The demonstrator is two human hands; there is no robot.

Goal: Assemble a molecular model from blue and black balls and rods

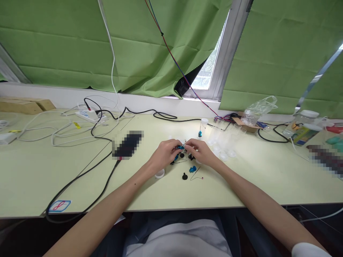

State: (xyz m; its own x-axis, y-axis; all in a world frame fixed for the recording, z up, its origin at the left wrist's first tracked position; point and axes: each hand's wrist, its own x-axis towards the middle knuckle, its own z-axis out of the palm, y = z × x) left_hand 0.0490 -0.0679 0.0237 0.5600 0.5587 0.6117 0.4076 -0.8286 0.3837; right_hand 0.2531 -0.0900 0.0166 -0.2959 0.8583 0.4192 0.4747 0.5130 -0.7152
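Observation:
My left hand [164, 153] and my right hand [200, 151] meet over the middle of the pale green table [241, 185], fingers pinched together on a small blue part [181, 147]. Below the hands lie another blue part [192, 169], a black knob-like piece [184, 176], a thin wire [197, 174] and a white cap [160, 174]. More small black pieces sit partly hidden under my fingers. An upright clear tube with a white lid [203, 125] stands just behind the hands.
Several clear plastic cups [226, 141] stand right of my hands. Black and white cables [88, 132] and a power strip [87, 115] cover the left side, with a blurred dark device [128, 144]. Bottles and a plastic bag [261, 107] sit far right. Green curtains hang behind.

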